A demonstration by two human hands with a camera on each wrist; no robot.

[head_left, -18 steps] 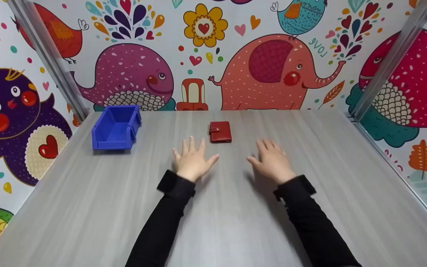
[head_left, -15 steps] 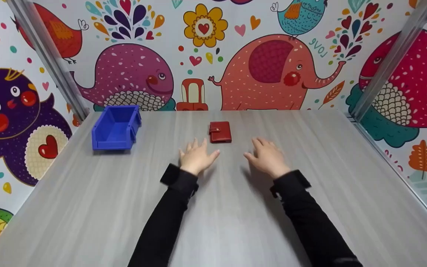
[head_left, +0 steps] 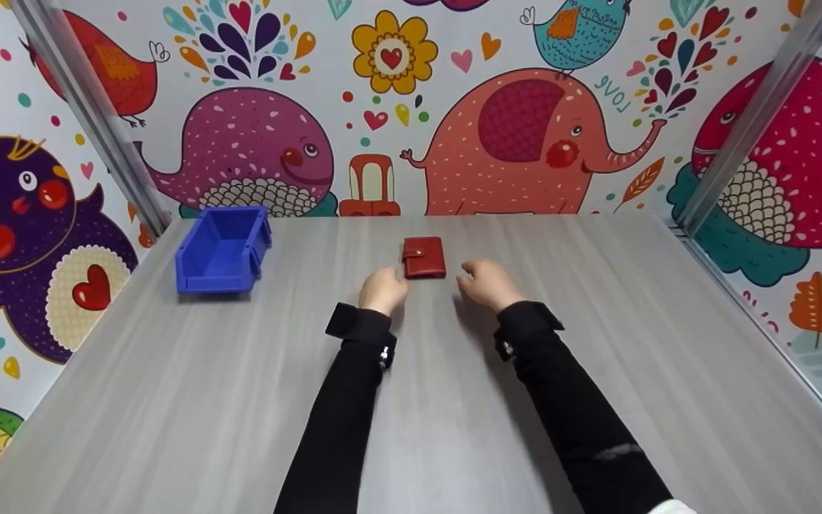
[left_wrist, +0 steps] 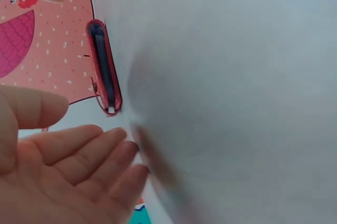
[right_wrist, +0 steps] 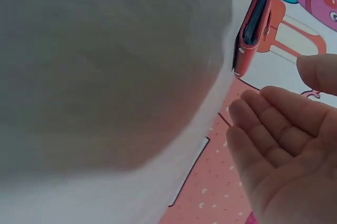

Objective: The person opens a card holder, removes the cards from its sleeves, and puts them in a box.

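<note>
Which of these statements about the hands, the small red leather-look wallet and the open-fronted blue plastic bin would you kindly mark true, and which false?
1. The red wallet lies on the pale wood-grain table. True.
2. The right hand grips the wallet. False: a gap separates them.
3. The blue bin stands nearer the left hand than the right hand. True.
4. The wallet is inside the bin. False: it lies to the right of the bin.
5. The bin is upside down. False: its open top faces up.
</note>
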